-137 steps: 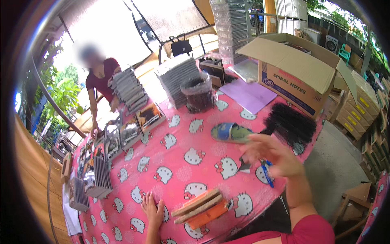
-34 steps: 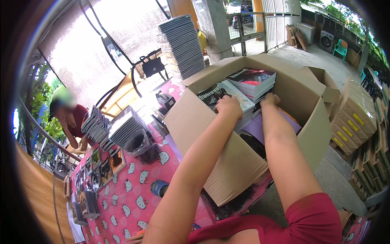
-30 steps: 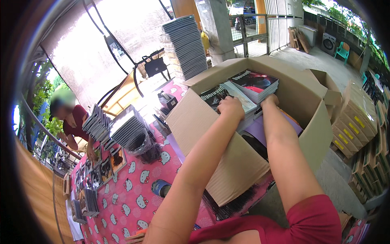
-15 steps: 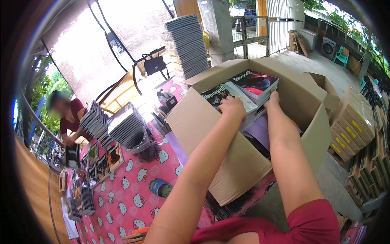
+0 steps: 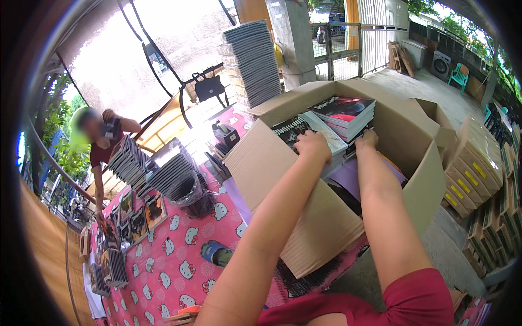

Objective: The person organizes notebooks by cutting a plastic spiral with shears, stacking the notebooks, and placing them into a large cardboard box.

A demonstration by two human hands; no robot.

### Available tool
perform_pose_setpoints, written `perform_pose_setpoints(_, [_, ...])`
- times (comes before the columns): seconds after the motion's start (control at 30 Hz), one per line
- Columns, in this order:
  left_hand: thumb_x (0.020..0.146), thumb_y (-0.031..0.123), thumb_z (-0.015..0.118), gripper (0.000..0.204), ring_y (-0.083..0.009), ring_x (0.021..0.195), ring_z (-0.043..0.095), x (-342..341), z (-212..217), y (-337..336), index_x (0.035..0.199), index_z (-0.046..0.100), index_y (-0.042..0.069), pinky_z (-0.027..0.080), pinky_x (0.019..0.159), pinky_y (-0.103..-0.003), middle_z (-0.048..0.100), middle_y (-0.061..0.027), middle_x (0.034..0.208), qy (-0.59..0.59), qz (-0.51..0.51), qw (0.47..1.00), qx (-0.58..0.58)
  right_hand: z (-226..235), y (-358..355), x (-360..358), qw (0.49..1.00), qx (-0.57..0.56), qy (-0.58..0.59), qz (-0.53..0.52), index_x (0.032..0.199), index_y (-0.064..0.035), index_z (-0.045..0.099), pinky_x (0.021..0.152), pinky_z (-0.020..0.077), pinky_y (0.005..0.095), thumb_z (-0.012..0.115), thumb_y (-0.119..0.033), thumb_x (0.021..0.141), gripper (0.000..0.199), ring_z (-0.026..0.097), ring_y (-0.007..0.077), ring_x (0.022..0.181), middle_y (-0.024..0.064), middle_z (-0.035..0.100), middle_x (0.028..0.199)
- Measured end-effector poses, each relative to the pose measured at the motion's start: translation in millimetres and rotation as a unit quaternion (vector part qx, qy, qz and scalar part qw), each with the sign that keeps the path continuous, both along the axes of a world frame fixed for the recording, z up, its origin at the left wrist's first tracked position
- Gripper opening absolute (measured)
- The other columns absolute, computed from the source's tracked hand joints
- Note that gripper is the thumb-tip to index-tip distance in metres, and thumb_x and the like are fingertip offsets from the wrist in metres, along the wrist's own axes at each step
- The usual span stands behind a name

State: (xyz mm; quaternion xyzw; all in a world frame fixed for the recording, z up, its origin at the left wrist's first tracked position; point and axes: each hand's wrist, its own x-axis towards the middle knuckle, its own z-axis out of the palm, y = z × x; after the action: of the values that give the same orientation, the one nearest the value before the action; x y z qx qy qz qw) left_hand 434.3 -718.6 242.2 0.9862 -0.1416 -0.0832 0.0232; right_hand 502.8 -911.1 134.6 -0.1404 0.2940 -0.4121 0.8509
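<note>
Two stacks of books lie side by side in an open cardboard box [image 5: 296, 228]. My left hand [image 5: 314, 145] is closed over the near end of the left book stack [image 5: 337, 142], fingers bent on the top cover. My right hand [image 5: 367, 140] is closed at the near right corner of the right book stack [image 5: 353, 124], whose top cover is dark with red. Its fingertips are partly hidden between the books and the box. Purple sheet material [image 5: 348, 175] shows beneath the books, between my forearms.
A pink patterned tablecloth [image 5: 174, 255] covers the table. Tall book piles [image 5: 251, 62] stand behind the box, others [image 5: 168, 163] to the left beside a plastic-wrapped bin [image 5: 190, 198]. At far left a co-worker [image 5: 100, 141] handles books. Wrapped packs [image 5: 473, 168] are stacked at right.
My right hand has slid slightly lower along the right stack, its fingers now bent at the corner. My left hand stays in place. The co-worker has straightened and raised one hand.
</note>
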Motion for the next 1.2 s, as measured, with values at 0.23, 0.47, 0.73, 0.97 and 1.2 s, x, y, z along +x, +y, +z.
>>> perform_pose_setpoints(0.23, [0.058,0.043,0.083,0.086,-0.0338,0.118,0.046,4.9,-6.8,7.7,0.128,0.046,0.009,0.047,0.09,-0.046,0.044,-0.0132,0.129,0.0,0.016,1.0,-0.006,18.1,1.2,-3.3,0.98,-0.108,0.132,0.099,0.119,0.0046,0.05,0.091,0.0448,0.0468,0.045,-0.015,0.084,0.041,0.057,0.0342,0.105,0.0214,0.055,0.116])
perform_pose_setpoints(0.47, [0.058,0.043,0.083,0.087,-0.0337,0.119,0.046,2.1,-3.5,3.4,0.128,0.046,0.007,0.046,0.092,-0.045,0.044,-0.0133,0.129,0.002,0.01,1.0,-0.015,26.0,-10.8,-0.1,0.953,-0.205,0.198,0.103,0.113,0.0094,0.053,0.088,0.0462,0.0448,0.051,-0.013,0.084,0.037,0.059,0.0341,0.1,0.0212,0.053,0.118])
perform_pose_setpoints(0.73, [0.059,0.044,0.082,0.087,-0.0339,0.119,0.046,2.8,-2.3,3.9,0.129,0.045,0.007,0.047,0.091,-0.044,0.044,-0.0136,0.13,0.004,0.009,1.0,-0.008,27.3,0.8,-5.9,0.998,-0.026,0.054,0.025,0.114,0.0014,0.052,0.084,0.0484,0.0497,0.055,-0.002,0.087,0.027,0.058,0.0304,0.1,0.0159,0.057,0.108])
perform_pose_setpoints(0.97, [0.057,0.046,0.082,0.09,-0.0343,0.118,0.046,2.3,-2.8,2.7,0.129,0.045,0.008,0.047,0.09,-0.045,0.044,-0.0131,0.13,0.001,0.002,1.0,-0.005,10.5,-7.8,-8.5,0.996,0.007,-0.043,0.074,0.113,0.0045,0.051,0.085,0.0491,0.0488,0.056,-0.005,0.089,0.026,0.057,0.0281,0.102,0.0155,0.056,0.11])
perform_pose_setpoints(1.2, [0.056,0.048,0.082,0.093,-0.0345,0.119,0.045,-1.8,3.6,-4.8,0.13,0.043,0.007,0.045,0.091,-0.046,0.043,-0.0133,0.13,0.001,-0.018,1.0,-0.008,6.8,-48.1,2.7,0.97,-0.061,-0.157,0.173,0.126,-0.0011,0.045,0.092,0.0419,0.0534,0.064,-0.02,0.085,0.049,0.048,0.0317,0.116,0.0182,0.048,0.126])
